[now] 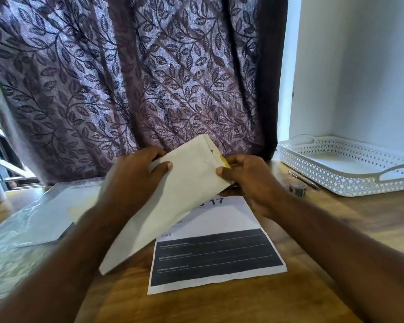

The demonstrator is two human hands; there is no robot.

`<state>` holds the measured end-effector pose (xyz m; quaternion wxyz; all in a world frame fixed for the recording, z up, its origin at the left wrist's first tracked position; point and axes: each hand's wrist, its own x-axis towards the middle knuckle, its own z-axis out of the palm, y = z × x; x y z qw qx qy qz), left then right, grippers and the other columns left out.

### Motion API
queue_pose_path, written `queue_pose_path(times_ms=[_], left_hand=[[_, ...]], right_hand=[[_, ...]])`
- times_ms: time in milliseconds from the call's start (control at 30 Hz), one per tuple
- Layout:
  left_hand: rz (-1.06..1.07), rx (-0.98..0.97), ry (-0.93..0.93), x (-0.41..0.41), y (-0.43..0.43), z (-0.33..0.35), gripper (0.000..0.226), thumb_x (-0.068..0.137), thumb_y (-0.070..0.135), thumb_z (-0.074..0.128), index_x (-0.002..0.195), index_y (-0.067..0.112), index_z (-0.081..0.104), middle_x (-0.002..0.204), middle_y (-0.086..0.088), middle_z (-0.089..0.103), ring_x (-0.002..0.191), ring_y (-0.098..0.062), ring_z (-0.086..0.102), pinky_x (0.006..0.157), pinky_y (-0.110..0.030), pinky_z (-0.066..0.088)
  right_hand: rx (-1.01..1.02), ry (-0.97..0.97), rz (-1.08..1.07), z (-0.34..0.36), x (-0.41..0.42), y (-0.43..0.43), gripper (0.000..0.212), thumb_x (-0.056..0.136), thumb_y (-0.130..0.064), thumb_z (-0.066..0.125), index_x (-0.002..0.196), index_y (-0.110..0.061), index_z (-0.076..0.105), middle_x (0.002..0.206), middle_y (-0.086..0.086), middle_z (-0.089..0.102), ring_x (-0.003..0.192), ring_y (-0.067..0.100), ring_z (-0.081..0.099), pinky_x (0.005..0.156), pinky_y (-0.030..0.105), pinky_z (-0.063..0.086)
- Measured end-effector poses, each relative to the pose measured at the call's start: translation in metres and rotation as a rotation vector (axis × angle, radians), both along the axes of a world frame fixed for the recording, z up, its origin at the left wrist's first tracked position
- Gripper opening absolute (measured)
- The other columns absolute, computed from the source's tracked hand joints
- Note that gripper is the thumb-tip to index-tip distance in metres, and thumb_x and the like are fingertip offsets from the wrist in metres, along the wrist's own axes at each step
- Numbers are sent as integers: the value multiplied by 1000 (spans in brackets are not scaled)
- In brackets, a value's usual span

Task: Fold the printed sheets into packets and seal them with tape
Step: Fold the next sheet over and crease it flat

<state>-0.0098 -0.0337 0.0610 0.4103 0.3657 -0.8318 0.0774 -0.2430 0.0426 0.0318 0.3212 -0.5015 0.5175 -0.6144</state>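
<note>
Folded packet (173, 201) gripped between both hands, above printed sheet (216, 252)

Both hands raised, gripping one folded white paper packet (184, 197) between them.
Left hand (131, 176): thumb flat on the near face, fingers curled over the upper-left edge. Right hand (250, 180): thumb and curled fingers pinch the right edge. Bare forearms enter from the two lower corners and converge toward centre, wrists roughly level.
</note>
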Motion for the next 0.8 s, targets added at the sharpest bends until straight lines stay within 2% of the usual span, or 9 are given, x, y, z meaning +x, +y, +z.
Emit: queue_pose_path(times_ms=[67, 167, 233, 300, 400, 500, 567, 667, 800], left_hand=[[-15, 8, -14, -5, 5, 8, 13, 93, 37, 64, 100, 26, 67, 89, 2, 71, 80, -24, 64, 70, -34, 44], [-81, 161, 30, -12, 11, 19, 17, 89, 37, 69, 102, 26, 70, 87, 12, 68, 81, -17, 65, 73, -33, 48], [-227, 468, 207, -16, 17, 21, 25, 81, 34, 74, 100, 19, 74, 89, 4, 76, 83, -21, 72, 82, -40, 57], [-387, 821, 390, -21, 24, 15, 19, 83, 20, 75, 100, 10, 74, 92, -11, 78, 83, -29, 73, 86, -50, 57], [-507, 1119, 534, -29, 26, -1, 18, 92, 9, 66, 108, 7, 71, 102, -17, 76, 93, -36, 72, 90, -50, 57], [-512, 1095, 640, -35, 18, -15, 26, 90, 4, 67, 116, 7, 67, 105, -17, 75, 91, -32, 73, 83, -44, 60], [-474, 1031, 676, -37, 13, -21, 31, 87, -1, 69, 116, 9, 66, 109, -20, 73, 91, -32, 70, 87, -47, 58], [-449, 903, 604, -33, 7, -29, 19, 86, 0, 72, 93, 17, 75, 96, -21, 72, 81, -30, 62, 83, -46, 53], [-441, 839, 513, -31, 3, -35, 20, 85, 10, 76, 80, 30, 77, 85, -24, 66, 75, -27, 52, 75, -44, 46]], right_hand=[[-79, -104, -48, 2, -4, -2, 21, 90, -7, 72, 109, -2, 65, 107, 19, 73, 94, 36, 74, 74, 60, 61], [-150, -183, -108, 9, -5, -2, 13, 92, -6, 69, 102, -4, 61, 102, 19, 71, 81, 30, 73, 61, 44, 62], [-170, -221, -101, 13, -5, 0, 11, 93, -6, 68, 100, -7, 60, 94, 15, 69, 70, 21, 70, 53, 36, 58], [-160, -217, -78, 12, -7, 2, 10, 93, -6, 67, 100, -8, 61, 89, 12, 67, 64, 16, 67, 50, 33, 56], [-94, -171, -17, 7, -8, -1, 8, 90, -5, 70, 96, -10, 66, 89, 12, 68, 72, 21, 66, 60, 35, 58], [-62, -139, 69, -2, -5, -4, 9, 87, -2, 73, 94, -8, 72, 86, 11, 73, 78, 24, 70, 64, 33, 58], [-42, -85, 132, -6, -1, -2, 10, 89, -9, 71, 97, -5, 75, 90, 11, 75, 81, 22, 71, 65, 30, 58], [8, -101, 225, -7, 4, -1, 37, 93, -32, 61, 95, 1, 76, 92, 15, 75, 78, 22, 70, 64, 29, 59], [43, -9, 199, -8, 3, 0, 26, 96, -18, 63, 98, 6, 74, 82, 10, 76, 70, 16, 71, 59, 24, 56]])
